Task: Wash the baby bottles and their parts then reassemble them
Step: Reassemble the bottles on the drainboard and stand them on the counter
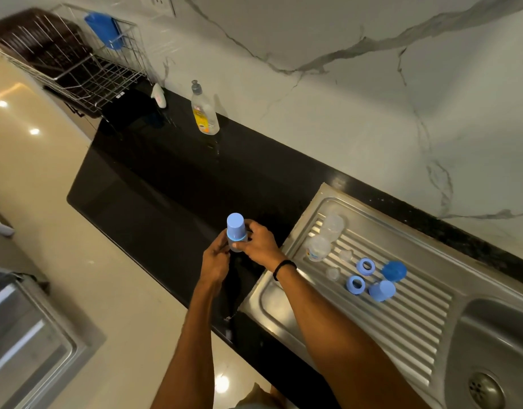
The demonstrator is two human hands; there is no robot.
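Left hand (216, 262) and right hand (258, 246) both curl round a small clear plastic baby bottle (236, 228), pale blue cap uppermost, over the black surface (165, 187). Unassembled clear bottles (317, 247), blue rings (365, 266) and blue caps (381, 290) lie to the right on the ribbed steel draining board (401, 320), nearer the right hand.

Far left on counter (165, 187) — rack (86, 72), then soap (204, 113) by the wall. Right — drainboard (401, 326), with bottles (331, 227) at its left end, rings (365, 266) and caps (394, 270) nearer the sink (496, 343). Left of it, held bottle (236, 228) over counter.

Home kitchen w/ steel sink (477, 335), dish rack (86, 72), soap btl (204, 113).
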